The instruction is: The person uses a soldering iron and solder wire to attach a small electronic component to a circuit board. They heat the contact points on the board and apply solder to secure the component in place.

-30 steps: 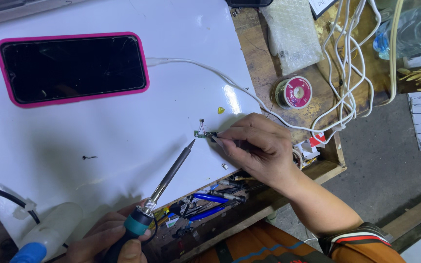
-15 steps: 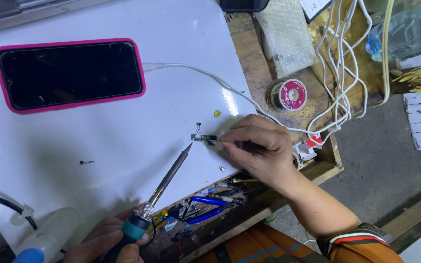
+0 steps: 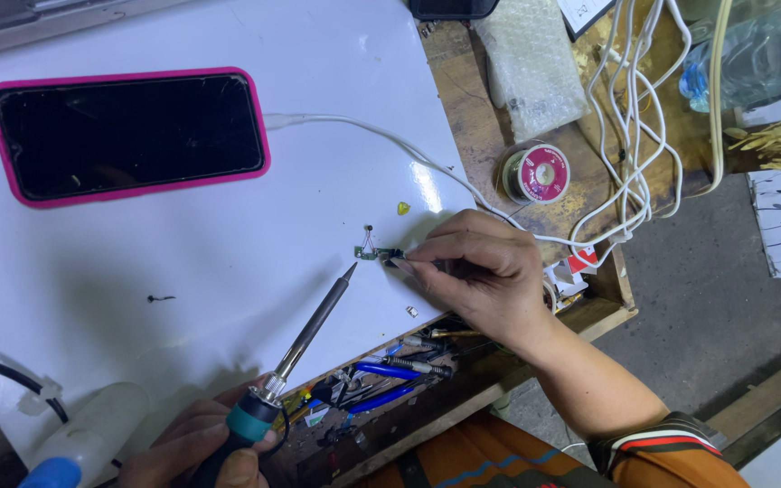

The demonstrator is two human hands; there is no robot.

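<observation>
On the white work surface (image 3: 183, 271), near its five o'clock edge, sits a tiny green circuit board (image 3: 368, 253) with thin wire legs rising from it toward twelve o'clock. At three o'clock of the board the right hand (image 3: 476, 276) pinches a slim dark tool, seemingly tweezers (image 3: 397, 258), fingertips narrowed together around it, and the tool's tip touches the board's right end. From seven o'clock the left hand (image 3: 205, 443) wraps closed around the teal-and-black grip of a soldering iron (image 3: 309, 330), whose long metal shaft slants up toward one o'clock; its pointed tip hangs just beside the board at six o'clock, whether touching I cannot tell. At ten o'clock of the board lies a dark-screened phone in a pink case (image 3: 128, 136), a white cable (image 3: 363, 136) plugged into its right end and trailing off past the right hand. A small yellow bit (image 3: 402, 208) rests near the board at one o'clock. Off the surface at two o'clock stands a spool of solder wire (image 3: 537, 173) on the wooden bench (image 3: 476, 117), and blue-handled pliers (image 3: 381, 384) lie at five o'clock
</observation>
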